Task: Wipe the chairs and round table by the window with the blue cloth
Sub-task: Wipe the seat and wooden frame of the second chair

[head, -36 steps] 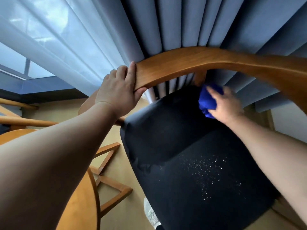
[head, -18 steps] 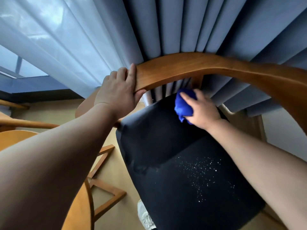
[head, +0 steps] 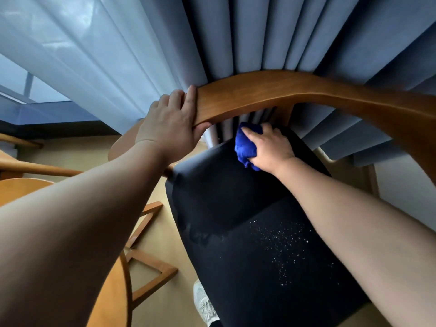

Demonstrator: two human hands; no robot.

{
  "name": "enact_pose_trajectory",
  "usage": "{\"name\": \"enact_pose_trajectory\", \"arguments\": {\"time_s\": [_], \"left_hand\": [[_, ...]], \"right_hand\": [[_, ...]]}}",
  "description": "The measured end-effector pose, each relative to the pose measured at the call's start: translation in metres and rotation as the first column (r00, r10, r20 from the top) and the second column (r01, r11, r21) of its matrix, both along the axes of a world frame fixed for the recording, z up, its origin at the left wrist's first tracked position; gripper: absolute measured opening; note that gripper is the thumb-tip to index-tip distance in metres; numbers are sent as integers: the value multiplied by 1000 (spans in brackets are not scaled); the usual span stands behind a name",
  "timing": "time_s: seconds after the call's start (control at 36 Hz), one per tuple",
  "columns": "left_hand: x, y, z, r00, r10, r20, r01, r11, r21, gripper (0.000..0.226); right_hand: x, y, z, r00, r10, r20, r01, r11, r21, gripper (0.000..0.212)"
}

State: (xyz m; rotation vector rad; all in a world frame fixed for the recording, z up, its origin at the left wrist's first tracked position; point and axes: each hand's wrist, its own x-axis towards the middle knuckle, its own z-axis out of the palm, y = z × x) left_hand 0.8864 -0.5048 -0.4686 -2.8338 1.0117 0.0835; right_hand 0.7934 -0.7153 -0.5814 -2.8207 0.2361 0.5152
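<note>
Left hand [head: 169,128] is grasping the chair's curved wooden top rail [head: 295,90] near its left end, fingers lying over the top & thumb hooking under the lower edge. Right hand [head: 271,148] is clutching the blue cloth [head: 245,147], bunched into a wad, & pressing it onto the black seat [head: 236,244] at the seat's back edge, approx. midway along it, just under the rail. One finger is lying straight across the top of the wad, the rest curling round it. Cloth is sticking out on the hand's left side, touching the seat fabric. Both bare forearms are reaching in from the bottom corners. A scatter of white specks [head: 283,246] is sitting on the seat toward its front-right part, well apart from the cloth. Behind the rail a heavy blue-grey curtain [head: 259,31] is hanging in folds, w/ a sheer curtain [head: 94,55] to its left & a bit of window [head: 21,83] showing at the far left. Round table [head: 113,298], light wood, is showing at bottom left, near the seat's left edge, mostly hidden by the left forearm. Its wooden base struts [head: 151,267] are standing on the beige floor [head: 165,308] btw. table & chair. Wooden rails of a second chair [head: 47,170] are showing at far left. A white shoe [head: 204,303] is peeking out by the seat's front-left corner.
</note>
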Motion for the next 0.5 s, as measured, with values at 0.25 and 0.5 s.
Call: {"name": "enact_pose_trajectory", "arguments": {"time_s": [0.25, 0.5], "left_hand": [[-1, 1, 0, 1000, -3, -2, 3, 1000, -6, 79], [-7, 7, 1, 1000, -15, 12, 16, 999, -33, 79]], "right_hand": [[-64, -74, 3, 947, -319, -23, 317, 946, -63, 86], [-90, -88, 8, 860, -499, -106, 488, 865, -116, 77]]}}
